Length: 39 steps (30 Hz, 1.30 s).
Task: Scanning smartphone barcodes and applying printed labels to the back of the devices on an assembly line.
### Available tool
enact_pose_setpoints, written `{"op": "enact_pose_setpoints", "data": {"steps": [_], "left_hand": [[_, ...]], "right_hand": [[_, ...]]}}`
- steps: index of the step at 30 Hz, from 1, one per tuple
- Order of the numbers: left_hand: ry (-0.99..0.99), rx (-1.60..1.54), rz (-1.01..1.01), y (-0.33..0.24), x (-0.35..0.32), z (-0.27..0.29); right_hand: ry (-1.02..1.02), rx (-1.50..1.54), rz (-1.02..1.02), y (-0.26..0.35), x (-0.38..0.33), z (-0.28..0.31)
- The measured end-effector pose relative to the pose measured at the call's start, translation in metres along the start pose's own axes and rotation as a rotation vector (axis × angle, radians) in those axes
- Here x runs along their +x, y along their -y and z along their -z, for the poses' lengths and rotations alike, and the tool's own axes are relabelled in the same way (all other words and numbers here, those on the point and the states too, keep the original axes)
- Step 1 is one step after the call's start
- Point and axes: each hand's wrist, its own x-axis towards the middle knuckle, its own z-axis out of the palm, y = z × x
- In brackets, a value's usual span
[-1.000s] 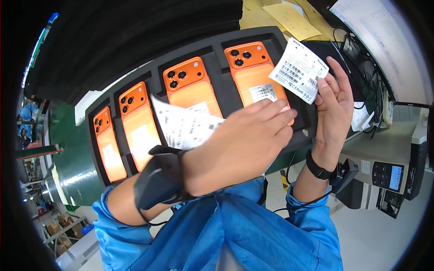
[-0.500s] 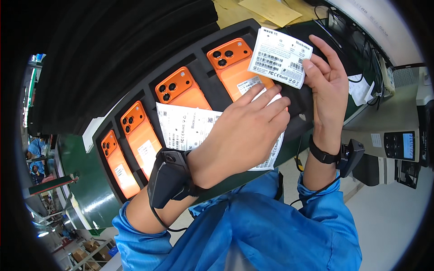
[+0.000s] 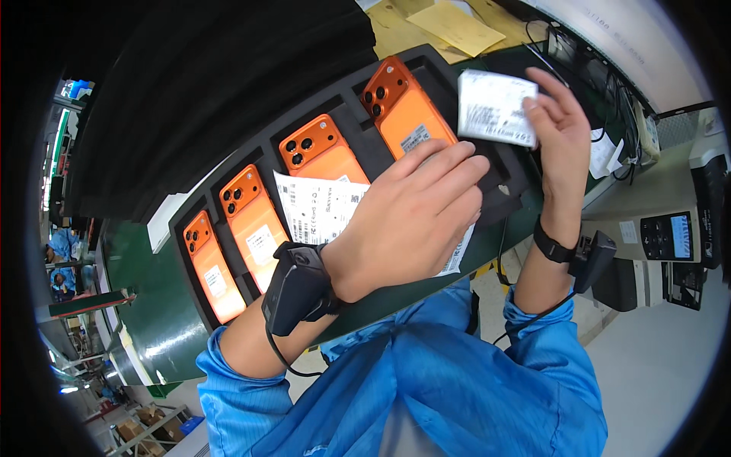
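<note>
In my right hand point(image 3: 562, 129), a white printed label point(image 3: 499, 107) is pinched between thumb and fingers, blurred and lifted beside the rightmost orange phone point(image 3: 407, 107). My left hand point(image 3: 415, 213) lies palm down across that phone's lower end, its fingers bent and its thumb hidden. A white sheet of printed labels point(image 3: 316, 206) runs under this hand, showing at its left and below its fingers; the hand appears to hold it. Just above my left fingers, a small label point(image 3: 416, 137) sits on the phone's back. Several orange phones lie camera side up in a dark foam tray point(image 3: 499, 179).
The tray rests on a green table point(image 3: 137, 266). Black cloth-like material point(image 3: 228, 84) rises behind it. Yellow paper point(image 3: 457, 27) lies at the far side. Cables point(image 3: 620, 99) and a grey machine with a small screen point(image 3: 670, 236) stand on the right.
My right hand has drawn its label rightward, off the rightmost phone, exposing more of that phone. My left hand stays nearly in place. The tray appears slightly shifted in view.
</note>
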Motion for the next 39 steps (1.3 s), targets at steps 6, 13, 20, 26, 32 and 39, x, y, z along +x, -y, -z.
{"op": "enact_pose_setpoints", "data": {"steps": [6, 13, 20, 26, 32, 39], "left_hand": [[-0.118, -0.022, -0.003, -0.002, -0.010, 0.013], [-0.122, 0.002, -0.021, -0.004, -0.007, 0.010], [-0.258, 0.024, 0.255, -0.006, -0.005, 0.034], [-0.062, -0.122, 0.401, 0.000, -0.024, 0.082], [0.044, -0.084, 0.409, -0.005, -0.044, 0.098], [-0.016, 0.083, 0.508, -0.014, -0.058, 0.115]], "right_hand": [[0.333, -0.037, -0.172, 0.013, -0.001, -0.010], [0.296, -0.596, 0.066, 0.028, -0.016, -0.017], [0.538, -0.281, 0.127, 0.067, -0.062, -0.029], [0.339, -0.397, -0.073, 0.082, -0.066, -0.043], [0.357, -0.674, 0.677, 0.085, -0.073, -0.081], [0.449, -0.605, 0.523, 0.092, -0.082, -0.114]]}}
